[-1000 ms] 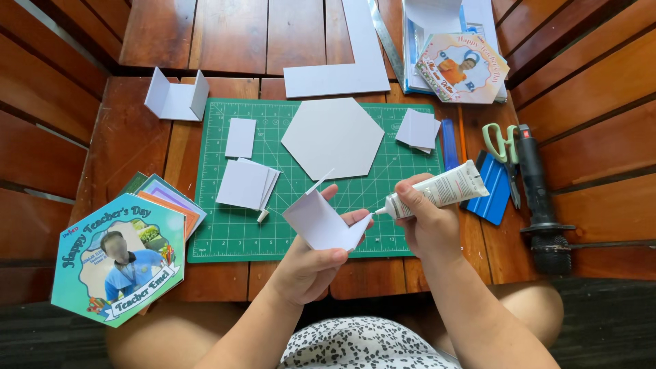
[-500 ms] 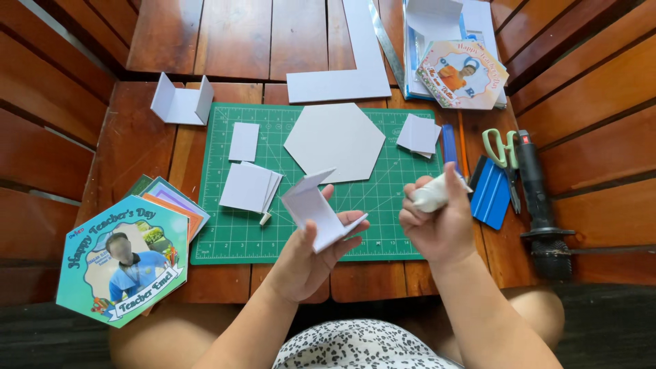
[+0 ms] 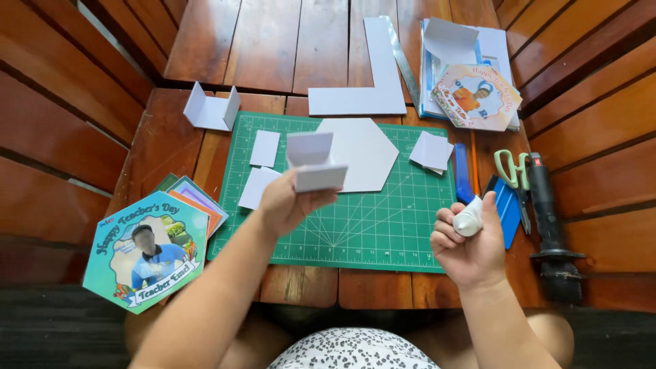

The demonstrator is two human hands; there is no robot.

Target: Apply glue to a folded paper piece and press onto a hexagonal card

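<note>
From the head camera, the left hand (image 3: 290, 203) is raised over the green cutting mat (image 3: 355, 232), its fingers clamped on the lower edge of a folded white card piece (image 3: 313, 162), which stands up just beyond the fingertips with one flap upright and the other bent toward the wrist. Directly past that piece, lying flat on the mat, is a white hexagon card (image 3: 365, 154), and to the thumb side of the left hand lie small white paper squares (image 3: 263, 164). The right hand (image 3: 468, 249) sits at the near right edge of the mat, fingers curled together around a white glue tube (image 3: 469, 220) whose end pokes out above the knuckles. Just past those knuckles lie a blue craft knife (image 3: 462, 174) and a blue scraper (image 3: 507, 208), with green-handled scissors (image 3: 514, 174) and a black glue gun (image 3: 547, 219) further out to the same side. Outside the left forearm, a printed hexagon card (image 3: 147, 249) rests on a stack of coloured sheets (image 3: 198, 201). Far beyond both hands sit a folded white U-shaped card (image 3: 212, 109), an L-shaped white card (image 3: 372, 78) and a pile of papers (image 3: 468, 75) on the wooden table (image 3: 273, 41).
</note>
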